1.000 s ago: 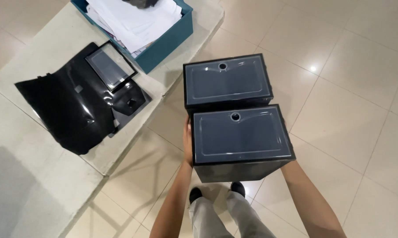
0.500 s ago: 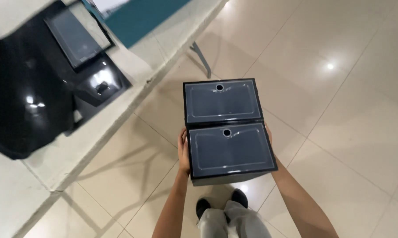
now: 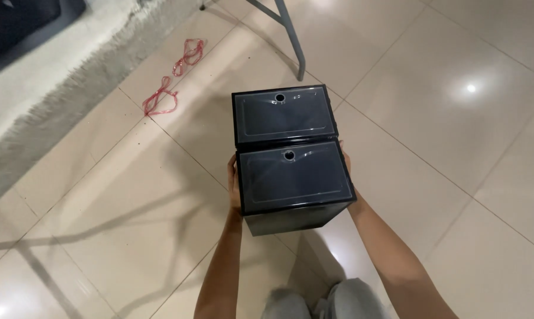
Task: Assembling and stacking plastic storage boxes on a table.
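Black boxes (image 3: 290, 159), red cords (image 3: 160, 101)

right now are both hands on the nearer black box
Yes, the left hand presses the left side of the nearer black box and the right hand presses its right side.

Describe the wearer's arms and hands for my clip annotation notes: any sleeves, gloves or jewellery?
Both forearms are bare up to the frame's bottom edge, with no sleeves in view. The left hand and right hand wear no gloves; no watch, bracelet or ring shows, though most of the fingers are hidden.
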